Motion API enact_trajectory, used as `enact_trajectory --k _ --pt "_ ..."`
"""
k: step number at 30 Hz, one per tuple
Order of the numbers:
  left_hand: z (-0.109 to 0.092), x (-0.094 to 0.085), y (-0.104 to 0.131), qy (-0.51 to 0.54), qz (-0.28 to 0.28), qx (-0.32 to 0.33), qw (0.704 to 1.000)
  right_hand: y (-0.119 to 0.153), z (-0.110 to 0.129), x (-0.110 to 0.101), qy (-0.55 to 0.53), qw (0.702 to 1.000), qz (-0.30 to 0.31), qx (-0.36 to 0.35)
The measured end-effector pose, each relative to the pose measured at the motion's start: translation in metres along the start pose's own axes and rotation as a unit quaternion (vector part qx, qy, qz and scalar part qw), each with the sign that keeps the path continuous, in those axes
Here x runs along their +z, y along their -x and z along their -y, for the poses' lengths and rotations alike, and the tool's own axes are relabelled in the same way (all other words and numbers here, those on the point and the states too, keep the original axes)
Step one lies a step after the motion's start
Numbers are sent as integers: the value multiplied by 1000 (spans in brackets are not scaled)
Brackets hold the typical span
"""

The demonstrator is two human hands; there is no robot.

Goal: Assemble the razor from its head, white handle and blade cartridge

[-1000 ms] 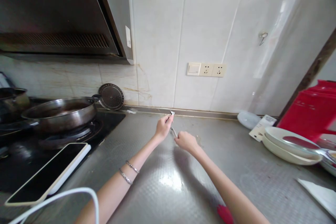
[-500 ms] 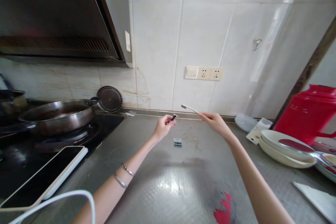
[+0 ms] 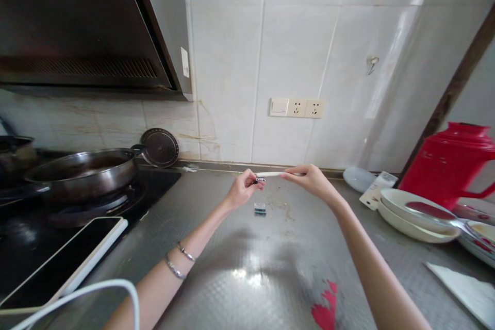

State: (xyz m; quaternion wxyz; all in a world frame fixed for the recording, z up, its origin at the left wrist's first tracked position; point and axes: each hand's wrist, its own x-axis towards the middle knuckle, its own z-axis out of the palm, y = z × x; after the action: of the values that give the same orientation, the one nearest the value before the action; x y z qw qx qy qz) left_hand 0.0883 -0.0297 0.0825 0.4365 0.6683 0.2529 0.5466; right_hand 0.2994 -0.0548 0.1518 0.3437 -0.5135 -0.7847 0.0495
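Observation:
Pinched in my left hand (image 3: 240, 191) is a small black and silver piece (image 3: 260, 180), too small to name. My right hand (image 3: 311, 181) grips a thin white toothbrush (image 3: 270, 174) by its handle. The brush points left, and its head end is at my left fingertips, over the small piece; the bristles are hard to make out. Below the hands, on the grey metal counter (image 3: 232, 289), lies a small clear and dark green item (image 3: 260, 210).
At the left, a steel pan (image 3: 83, 175) sits on the stove beside a phone (image 3: 65, 263) with a white cable (image 3: 112, 283). White plates (image 3: 413, 216) and a red thermos (image 3: 444, 165) stand at the right. A red patch (image 3: 327, 309) marks the counter's front.
My right hand has brought the toothbrush left and down, so its head end now meets the small piece in my left hand. The view has shifted slightly.

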Motion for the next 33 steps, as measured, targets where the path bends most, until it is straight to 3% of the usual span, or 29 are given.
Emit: enact_trajectory --k 2,6,10,14,19,23,27,29,33 --pt "0 -1 0 -11 5 2 1000 0 2 0 -22 999 26 -14" --pt "2 -3 0 -16 9 2 1000 -2 4 2 12 999 -36 -17" --pt "3 -6 -1 -27 13 11 1000 -3 3 6 -17 999 5 -51" --pt "3 -8 -2 -15 16 8 1000 -3 5 8 3 996 -63 -56" --pt "-1 -8 -2 -26 15 15 999 -3 5 11 -49 996 -20 -67" --pt "-2 -9 -2 -21 17 11 1000 -3 5 14 -24 996 -61 -62" --pt "-3 -11 -3 -28 16 14 999 -2 6 14 -68 995 -32 -65" --pt "-3 -11 -3 -34 20 14 999 -2 6 14 -53 996 -28 -64" --pt "-2 -10 -3 -28 24 8 999 -3 5 14 19 994 -78 -70"
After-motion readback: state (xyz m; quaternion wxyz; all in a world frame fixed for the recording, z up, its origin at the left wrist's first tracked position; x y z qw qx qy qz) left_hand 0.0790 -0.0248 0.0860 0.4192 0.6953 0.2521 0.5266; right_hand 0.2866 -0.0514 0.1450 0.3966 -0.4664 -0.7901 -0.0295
